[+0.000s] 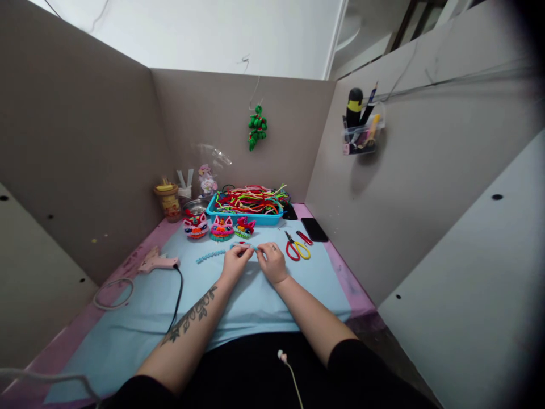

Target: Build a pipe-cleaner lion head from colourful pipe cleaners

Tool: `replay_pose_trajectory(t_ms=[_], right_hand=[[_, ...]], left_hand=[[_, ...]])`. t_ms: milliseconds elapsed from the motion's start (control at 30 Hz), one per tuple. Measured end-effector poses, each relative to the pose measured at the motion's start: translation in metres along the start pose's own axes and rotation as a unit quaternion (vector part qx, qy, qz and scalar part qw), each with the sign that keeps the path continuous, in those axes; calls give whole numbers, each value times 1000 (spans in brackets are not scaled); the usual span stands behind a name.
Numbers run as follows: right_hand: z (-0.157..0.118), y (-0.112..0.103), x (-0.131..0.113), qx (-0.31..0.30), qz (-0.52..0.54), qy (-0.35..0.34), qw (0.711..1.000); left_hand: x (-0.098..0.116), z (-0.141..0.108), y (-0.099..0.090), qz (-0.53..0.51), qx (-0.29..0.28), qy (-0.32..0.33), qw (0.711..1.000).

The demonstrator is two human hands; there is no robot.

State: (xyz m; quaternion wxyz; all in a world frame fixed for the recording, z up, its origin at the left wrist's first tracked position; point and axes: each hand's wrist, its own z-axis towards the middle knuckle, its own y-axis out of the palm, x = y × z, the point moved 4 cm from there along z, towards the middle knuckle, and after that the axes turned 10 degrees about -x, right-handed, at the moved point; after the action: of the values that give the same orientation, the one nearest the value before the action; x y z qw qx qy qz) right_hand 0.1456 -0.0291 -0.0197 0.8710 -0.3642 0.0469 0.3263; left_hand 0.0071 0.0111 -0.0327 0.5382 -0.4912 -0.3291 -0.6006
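Observation:
My left hand (235, 264) and my right hand (272, 262) meet over the middle of the table, fingertips pinched. Between them shows a small bit of light blue pipe cleaner (255, 247), mostly covered by my fingers. A wavy light blue pipe-cleaner strip (210, 257) lies on the cloth left of my left hand; whether it joins the held bit is hidden. Just behind the hands sit three colourful animal-head figures, a pink-and-red one (195, 226), a pink-and-teal one (222, 229) and a magenta one (244, 227).
A blue tray (244, 219) heaped with coloured pipe cleaners stands behind. Scissors (298, 250), red-handled cutters (305, 237) and a phone (314, 229) lie right. At left are a pink glue gun (158, 261) with its cord, and a cup (169, 203). Partition walls surround the table.

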Motion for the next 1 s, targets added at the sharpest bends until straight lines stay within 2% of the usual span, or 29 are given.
replay_pose_trajectory(t_ms=[367,800,1000], right_hand=[[0,-1,-1,-4,-20,-3,1000],[1,3,1,-49,16,-3,999],[1,2,3,-32,-19,11,999]], left_hand=[[-4,1,0,16,-8,-8,1000],[-8,3,4,-22,-36,30,999],[-4,1,2,15,-17,19,1000]])
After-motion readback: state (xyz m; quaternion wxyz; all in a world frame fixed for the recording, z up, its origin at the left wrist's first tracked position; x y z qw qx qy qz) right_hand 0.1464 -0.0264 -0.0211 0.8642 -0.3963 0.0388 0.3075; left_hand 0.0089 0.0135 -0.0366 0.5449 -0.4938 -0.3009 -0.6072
